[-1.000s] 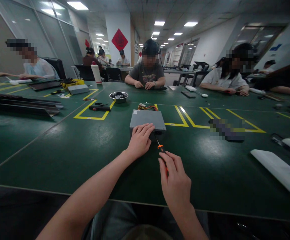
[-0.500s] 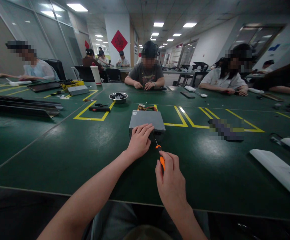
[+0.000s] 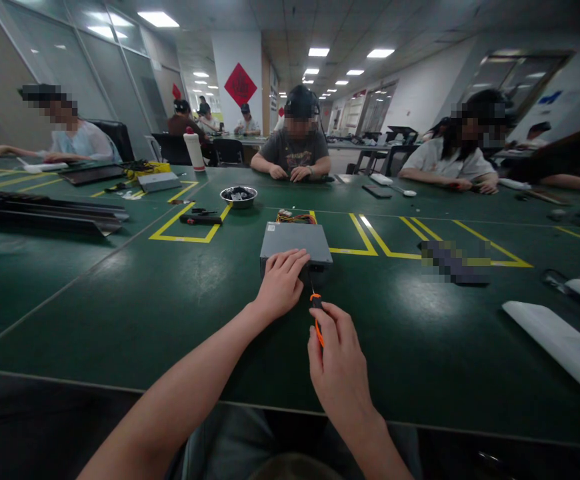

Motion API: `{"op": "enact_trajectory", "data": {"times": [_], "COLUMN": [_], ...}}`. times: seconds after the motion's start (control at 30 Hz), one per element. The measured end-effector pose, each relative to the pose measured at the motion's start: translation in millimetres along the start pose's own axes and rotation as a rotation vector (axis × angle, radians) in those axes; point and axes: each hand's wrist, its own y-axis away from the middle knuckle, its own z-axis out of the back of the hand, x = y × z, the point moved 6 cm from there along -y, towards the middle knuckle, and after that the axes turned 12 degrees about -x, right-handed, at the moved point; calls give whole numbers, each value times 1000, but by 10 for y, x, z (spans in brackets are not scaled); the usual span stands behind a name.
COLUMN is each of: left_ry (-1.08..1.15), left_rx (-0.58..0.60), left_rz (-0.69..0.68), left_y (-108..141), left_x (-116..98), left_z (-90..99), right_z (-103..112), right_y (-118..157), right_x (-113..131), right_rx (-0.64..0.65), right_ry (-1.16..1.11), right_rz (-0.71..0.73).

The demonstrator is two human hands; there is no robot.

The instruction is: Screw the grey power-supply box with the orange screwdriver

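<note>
A grey metal box with a white label and a bundle of coloured wires behind it rests on the green table. My left hand lies on the box's near edge, fingers stretched over its top and front. In my right hand is a screwdriver with an orange and black handle, held between thumb and fingers. Its thin shaft points up at the front face of the box, to the right of my left hand. Whether the tip touches a screw is too small to tell.
Beyond the box stand a metal bowl of small parts and a black tool inside yellow tape. Long dark metal rails lie left, a white device right. Across the table sits a person; others sit at both sides.
The screwdriver handle has turned and tilted more upright in my right hand, which has shifted slightly left. My left hand stays on the box. The whole view has shifted a little.
</note>
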Motion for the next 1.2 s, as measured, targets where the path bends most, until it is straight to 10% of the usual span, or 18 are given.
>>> {"op": "enact_trajectory", "data": {"times": [0.9, 1.2], "left_ry": [-3, -49], "left_rx": [-11, -55], "left_rz": [-4, -23], "left_y": [-2, -41], "left_x": [-14, 6], "left_z": [8, -32], "right_z": [74, 17], "right_y": [-5, 26], "right_x": [-168, 0], "right_rx": [8, -18], "right_ry": [23, 4], "right_rz": [-138, 72]}}
